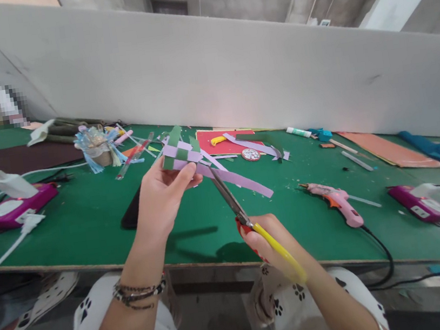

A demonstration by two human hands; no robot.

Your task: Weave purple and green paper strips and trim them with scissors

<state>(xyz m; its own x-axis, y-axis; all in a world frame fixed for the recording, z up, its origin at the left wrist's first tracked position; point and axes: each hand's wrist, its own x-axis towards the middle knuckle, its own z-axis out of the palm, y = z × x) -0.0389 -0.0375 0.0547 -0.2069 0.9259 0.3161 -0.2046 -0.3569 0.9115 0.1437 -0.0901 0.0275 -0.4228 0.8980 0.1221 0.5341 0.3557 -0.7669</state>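
Observation:
My left hand (172, 191) pinches a woven piece of green and purple paper strips (183, 153) above the table. From it a long purple strip (242, 178) sticks out to the right. My right hand (260, 236) is wrapped round a pair of scissors (233, 201) with one yellow and one red handle. Their blades point up and left, with the tips at the purple strip close to my left thumb. Whether the blades touch the paper I cannot tell. Part of the weave is covered by my left fingers.
A pink glue gun (337, 200) lies on the green table (205, 238), its cord running over the front edge. Purple power strips (422, 203) sit at both sides. Behind are red paper (210, 139), a decorated pot (99, 149) and a white partition (206, 68). A dark flat object (130, 213) lies beside my left wrist.

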